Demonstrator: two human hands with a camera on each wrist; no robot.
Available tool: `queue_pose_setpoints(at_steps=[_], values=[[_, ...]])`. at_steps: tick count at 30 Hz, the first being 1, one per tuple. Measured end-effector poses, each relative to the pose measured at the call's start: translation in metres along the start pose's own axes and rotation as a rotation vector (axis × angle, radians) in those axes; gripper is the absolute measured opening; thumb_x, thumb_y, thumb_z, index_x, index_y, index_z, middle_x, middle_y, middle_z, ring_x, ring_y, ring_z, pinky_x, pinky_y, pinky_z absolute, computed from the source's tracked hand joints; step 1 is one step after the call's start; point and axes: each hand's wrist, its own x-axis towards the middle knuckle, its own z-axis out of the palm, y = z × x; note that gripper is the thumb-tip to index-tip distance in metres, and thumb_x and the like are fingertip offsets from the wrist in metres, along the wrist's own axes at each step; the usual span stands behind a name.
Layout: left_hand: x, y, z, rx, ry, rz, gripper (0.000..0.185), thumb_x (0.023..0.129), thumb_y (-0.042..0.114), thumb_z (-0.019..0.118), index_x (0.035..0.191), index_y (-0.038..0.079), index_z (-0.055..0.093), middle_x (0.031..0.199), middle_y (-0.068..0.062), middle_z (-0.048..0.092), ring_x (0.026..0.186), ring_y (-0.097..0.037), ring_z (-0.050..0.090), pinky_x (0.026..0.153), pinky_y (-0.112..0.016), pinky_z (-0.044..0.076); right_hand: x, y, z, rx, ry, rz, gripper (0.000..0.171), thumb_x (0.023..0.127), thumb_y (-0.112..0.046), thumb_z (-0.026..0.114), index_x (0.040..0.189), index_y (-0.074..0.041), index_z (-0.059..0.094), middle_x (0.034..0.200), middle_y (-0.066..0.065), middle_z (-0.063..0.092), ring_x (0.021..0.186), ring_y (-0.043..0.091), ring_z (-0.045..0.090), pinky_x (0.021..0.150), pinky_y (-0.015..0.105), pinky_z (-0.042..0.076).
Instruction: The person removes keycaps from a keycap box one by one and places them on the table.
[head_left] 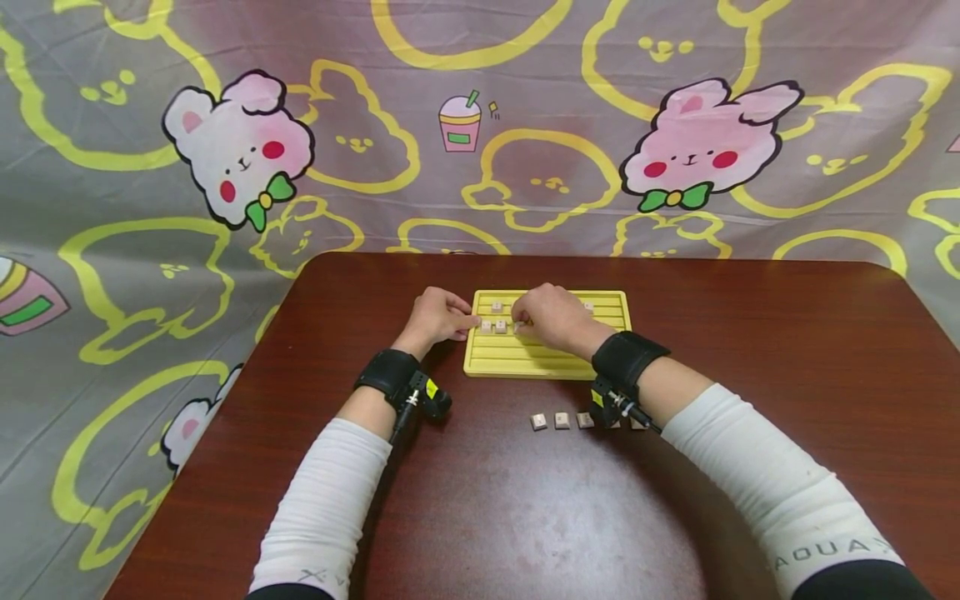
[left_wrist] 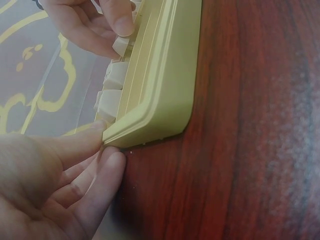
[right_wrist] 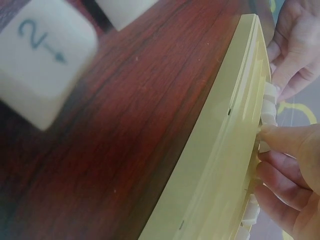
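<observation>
From the head feed I am losing part of the yellow tray [head_left: 517,363], because the right hand [head_left: 555,317] is lying across its middle and covering most of the upper rows. The keycap being pinched [left_wrist: 120,46] is barely peeking out past the fingertips there; I am seeing it better from the left wrist, held tilted between thumb and finger over a row. The right wrist camera [head_left: 604,400] is partly hiding the line of loose keycaps [head_left: 562,421] on the table [head_left: 360,333], so I am not counting its right end. Most legends are staying too small for me to read; up close in the right wrist view, one large keycap [right_wrist: 47,60] is showing a 2 and an arrow, its corner running out of frame.

The left hand [head_left: 435,317] is reaching in from the left and gripping the tray's left edge, thumb on the rim, fingers bunching against the side, some of them hidden behind others. The right forearm is slanting inward, its hand arching with fingers curling down. Two keycaps [head_left: 493,327] are sitting side by side in the tray, between the hands.
</observation>
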Motion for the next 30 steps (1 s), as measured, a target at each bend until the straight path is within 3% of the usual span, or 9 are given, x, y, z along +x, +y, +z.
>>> queue_pose_setpoints(at_steps=[30], values=[[0.004, -0.002, 0.001, 0.005, -0.008, 0.0, 0.032, 0.086, 0.012, 0.078, 0.111, -0.004, 0.069, 0.1, -0.022, 0.074, 0.059, -0.01, 0.067, 0.062, -0.027, 0.062, -0.035, 0.01, -0.029, -0.006, 0.029, -0.096, 0.014, 0.091, -0.017, 0.072, 0.102, -0.011, 0.077, 0.096, 0.002, 0.076, 0.089, 0.018, 0.07, 0.08, 0.036, 0.059]])
